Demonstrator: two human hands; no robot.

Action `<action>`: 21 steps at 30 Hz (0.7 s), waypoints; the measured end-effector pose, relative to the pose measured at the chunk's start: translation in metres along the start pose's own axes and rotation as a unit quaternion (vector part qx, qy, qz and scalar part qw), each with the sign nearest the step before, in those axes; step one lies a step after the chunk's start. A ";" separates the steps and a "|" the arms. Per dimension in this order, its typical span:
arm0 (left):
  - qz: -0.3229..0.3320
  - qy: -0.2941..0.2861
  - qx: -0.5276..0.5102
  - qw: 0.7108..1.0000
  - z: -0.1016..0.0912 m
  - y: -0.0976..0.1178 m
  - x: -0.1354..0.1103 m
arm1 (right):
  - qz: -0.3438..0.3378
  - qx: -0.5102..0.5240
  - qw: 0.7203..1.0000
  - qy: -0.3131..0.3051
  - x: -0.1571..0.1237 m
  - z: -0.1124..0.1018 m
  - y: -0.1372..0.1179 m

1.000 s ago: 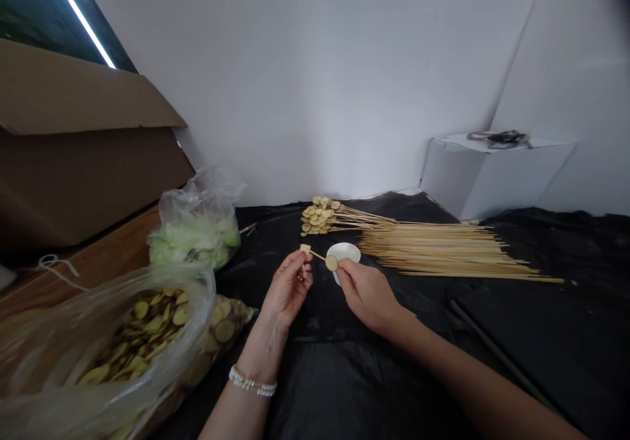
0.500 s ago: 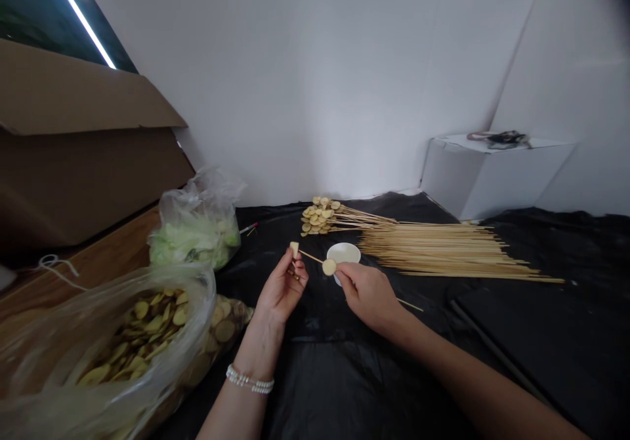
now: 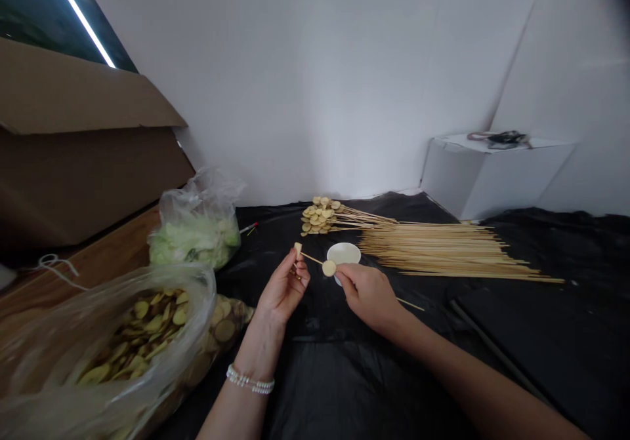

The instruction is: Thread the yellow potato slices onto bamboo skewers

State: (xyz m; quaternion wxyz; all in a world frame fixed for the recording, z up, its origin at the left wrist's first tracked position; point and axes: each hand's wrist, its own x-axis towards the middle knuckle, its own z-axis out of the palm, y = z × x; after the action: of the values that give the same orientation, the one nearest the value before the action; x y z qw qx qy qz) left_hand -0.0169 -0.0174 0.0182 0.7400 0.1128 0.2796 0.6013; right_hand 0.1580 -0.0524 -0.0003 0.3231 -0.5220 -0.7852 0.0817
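My left hand [image 3: 284, 287] pinches a small pale slice [image 3: 298, 248] at the tip of a thin bamboo skewer [image 3: 311, 258]. My right hand [image 3: 367, 291] grips that skewer lower down, just behind a round slice [image 3: 329, 267] threaded on it. The skewer's tail [image 3: 411, 305] sticks out behind my right hand. Both hands hover over the black sheet [image 3: 354, 374], right in front of a small white cup [image 3: 344, 254].
A heap of bare skewers [image 3: 443, 248] lies to the right, with loaded skewers [image 3: 319, 216] behind the cup. At left stand a clear bag of slices [image 3: 142, 325], a bag of green leaves [image 3: 197, 233] and a cardboard box [image 3: 73, 145]. A white box [image 3: 487, 171] sits back right.
My left hand carried the small slice up and left along the skewer tip, then settled slightly right. My right hand slid forward, baring the skewer's tail.
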 end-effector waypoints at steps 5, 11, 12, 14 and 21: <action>0.006 0.000 0.004 1.000 0.000 0.000 0.000 | -0.003 0.003 1.000 0.001 0.000 0.000 0.001; 0.007 0.003 0.007 1.000 0.000 0.000 0.001 | -0.004 0.008 1.000 -0.011 0.000 -0.001 0.000; 0.009 0.003 0.010 1.000 0.000 0.000 0.001 | -0.007 0.010 1.000 -0.011 0.000 -0.002 0.000; 0.014 0.001 0.022 1.000 -0.002 0.000 0.002 | -0.014 0.013 1.000 -0.012 0.000 -0.002 0.000; 0.069 -0.011 0.096 0.993 -0.006 -0.001 0.003 | -0.015 0.008 1.000 -0.020 -0.001 -0.001 0.001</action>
State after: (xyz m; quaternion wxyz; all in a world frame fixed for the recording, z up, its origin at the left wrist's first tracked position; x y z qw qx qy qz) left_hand -0.0192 -0.0156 0.0122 0.6854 0.2089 0.3190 0.6203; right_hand 0.1598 -0.0530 -0.0005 0.3127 -0.5062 -0.7983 0.0932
